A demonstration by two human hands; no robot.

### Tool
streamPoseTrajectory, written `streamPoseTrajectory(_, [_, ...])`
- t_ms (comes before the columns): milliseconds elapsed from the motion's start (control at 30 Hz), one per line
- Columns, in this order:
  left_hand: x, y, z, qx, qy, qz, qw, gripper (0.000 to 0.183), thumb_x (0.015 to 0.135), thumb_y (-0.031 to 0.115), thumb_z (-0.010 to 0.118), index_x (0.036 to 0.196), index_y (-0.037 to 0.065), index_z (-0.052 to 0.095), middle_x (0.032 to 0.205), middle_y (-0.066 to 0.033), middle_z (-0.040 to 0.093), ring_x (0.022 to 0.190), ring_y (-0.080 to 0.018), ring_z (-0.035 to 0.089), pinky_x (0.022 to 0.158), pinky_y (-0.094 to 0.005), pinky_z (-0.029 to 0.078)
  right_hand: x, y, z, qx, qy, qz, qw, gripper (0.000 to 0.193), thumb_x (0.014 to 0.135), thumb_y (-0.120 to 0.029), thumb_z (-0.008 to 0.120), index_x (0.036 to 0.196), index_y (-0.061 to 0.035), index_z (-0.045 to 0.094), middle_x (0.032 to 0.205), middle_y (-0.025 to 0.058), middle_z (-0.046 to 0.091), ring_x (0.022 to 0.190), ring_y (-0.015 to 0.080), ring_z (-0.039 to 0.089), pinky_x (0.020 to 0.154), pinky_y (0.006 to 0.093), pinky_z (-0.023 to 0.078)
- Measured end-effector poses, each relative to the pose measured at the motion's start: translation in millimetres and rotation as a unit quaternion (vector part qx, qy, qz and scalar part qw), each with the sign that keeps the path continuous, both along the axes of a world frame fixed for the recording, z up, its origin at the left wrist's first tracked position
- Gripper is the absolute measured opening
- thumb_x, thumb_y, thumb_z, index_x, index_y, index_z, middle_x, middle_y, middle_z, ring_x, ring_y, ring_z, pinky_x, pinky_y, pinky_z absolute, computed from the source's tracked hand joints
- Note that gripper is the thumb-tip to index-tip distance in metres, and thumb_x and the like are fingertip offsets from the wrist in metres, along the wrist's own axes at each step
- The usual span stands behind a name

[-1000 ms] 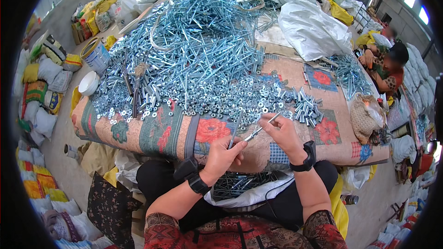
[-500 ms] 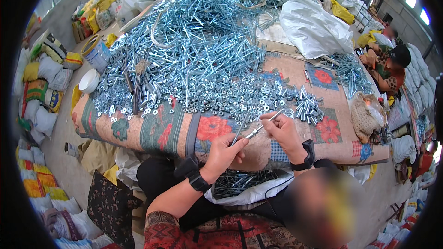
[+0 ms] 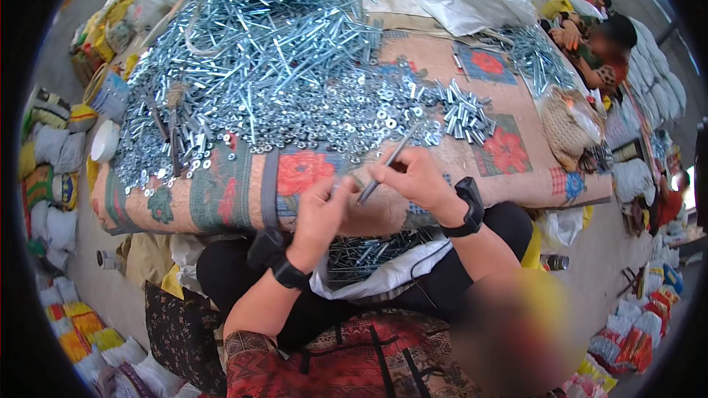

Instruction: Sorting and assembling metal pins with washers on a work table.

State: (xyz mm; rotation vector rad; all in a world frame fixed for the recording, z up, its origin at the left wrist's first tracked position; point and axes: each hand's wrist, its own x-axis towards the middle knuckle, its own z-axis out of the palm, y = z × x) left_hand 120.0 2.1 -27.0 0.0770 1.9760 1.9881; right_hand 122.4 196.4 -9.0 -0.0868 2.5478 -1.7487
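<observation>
My right hand (image 3: 414, 179) grips a slim grey metal rod (image 3: 399, 149), held at a slant between thumb and fingers. Its lower end looks thicker and points toward my left hand (image 3: 321, 210). The left fingers are curled together, their tips blurred, just left of that end; whatever they pinch cannot be made out. Both hands are over the near edge of the patterned cloth (image 3: 240, 210). Beyond them lies a spread of nuts and washers (image 3: 324, 114), with short metal sleeves (image 3: 466, 114) heaped to the right.
Long threaded rods (image 3: 287, 37) pile up farther back. An open white sack (image 3: 391, 273) of dark rods rests at my lap. On the right are a woven bag (image 3: 568, 121) and a seated person (image 3: 601, 51). A white bowl (image 3: 105, 140) and a tub (image 3: 109, 94) stand left.
My left hand has come off the rod that both hands were on, and the upright rod it held no longer shows there. The view has shifted, moving the table up and left.
</observation>
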Motion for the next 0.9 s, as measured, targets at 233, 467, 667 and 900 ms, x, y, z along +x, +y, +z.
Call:
streamPoseTrajectory(233, [-14.0,-8.0,-5.1,0.167,-0.124,0.002,0.978,0.030,0.101,0.029,0.044,0.113,0.005,0.057,0.069,0.0021,0.054,0.050,-0.0042,0.043,0.045,-0.0176,0.033,-10.6,58.2,-2.7,0.339,0.088,-0.150,0.924,0.028,0.081,-0.028,0.068,0.092,-0.0021,0.067,0.077,0.0176,0.066,0.069,0.0296,0.065,0.063,0.0371,0.050])
streamPoseTrajectory(467, [-12.5,-11.2,-8.3,0.169,-0.187,-0.120,0.960,0.028,0.101,0.029,0.047,0.118,0.009,0.057,0.067,0.0020,0.054,0.049,-0.0041,0.044,0.041,-0.0175,0.031,-33.1,111.7,-42.2,0.527,0.062,-0.236,0.814,0.020,0.078,-0.020,0.068,0.081,-0.0005,0.063,0.079,0.0213,0.065,0.076,0.0392,0.064,0.066,0.0467,0.052])
streamPoseTrajectory(667, [-7.2,-7.0,-2.3,0.128,-0.229,-0.159,0.952,0.030,0.101,0.026,0.047,0.120,0.006,0.056,0.063,0.0029,0.047,0.047,-0.0039,0.039,0.042,-0.0183,0.028,-26.5,97.4,-12.0,0.366,0.044,-0.249,0.896,0.017,0.078,-0.013,0.068,0.087,0.0005,0.063,0.076,0.0150,0.065,0.071,0.0287,0.066,0.063,0.0353,0.052])
streamPoseTrajectory(900, [-7.4,2.3,-7.0,0.138,-0.238,-0.214,0.937,0.033,0.099,0.028,0.051,0.123,0.006,0.056,0.063,0.0032,0.048,0.047,-0.0028,0.040,0.040,-0.0175,0.028,-18.7,60.6,4.3,-0.267,-0.021,-0.047,0.962,0.030,0.091,-0.012,0.061,0.120,-0.0032,0.053,0.093,0.0058,0.065,0.080,0.0114,0.064,0.070,0.0230,0.052])
